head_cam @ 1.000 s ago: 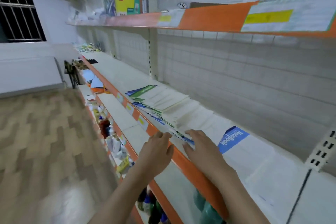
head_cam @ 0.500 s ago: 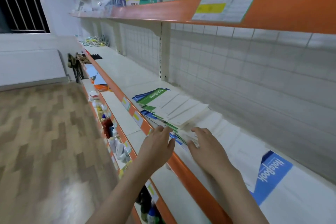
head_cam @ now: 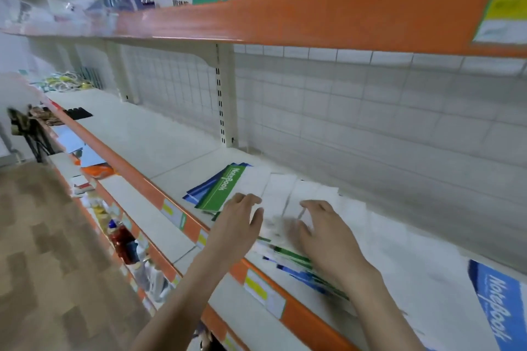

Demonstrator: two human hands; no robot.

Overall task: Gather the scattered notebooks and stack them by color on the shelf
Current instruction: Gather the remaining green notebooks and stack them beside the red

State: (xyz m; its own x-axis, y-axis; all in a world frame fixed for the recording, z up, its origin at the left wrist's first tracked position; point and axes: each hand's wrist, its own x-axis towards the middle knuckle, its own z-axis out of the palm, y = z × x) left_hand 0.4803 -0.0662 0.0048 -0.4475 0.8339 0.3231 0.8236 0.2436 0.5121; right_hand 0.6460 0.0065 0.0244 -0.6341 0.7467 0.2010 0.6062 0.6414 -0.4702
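Both hands spread flat on fanned notebooks [head_cam: 288, 202] on shelf [head_cam: 159, 145]; left hand [head_cam: 239, 225] nearer green notebook [head_cam: 222, 191] at 11 o'clock, long axis toward wall; right hand [head_cam: 322, 234] beside it.

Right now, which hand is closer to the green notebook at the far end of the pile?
Left. The left hand has its fingertips right at the green notebook. The right hand lies farther along the shelf on the white pages, apart from it.

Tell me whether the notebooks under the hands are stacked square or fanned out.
Fanned out. The notebooks overlap in a loose spread along the shelf, with green and blue cover edges sticking out at different offsets. Both hands are over them.
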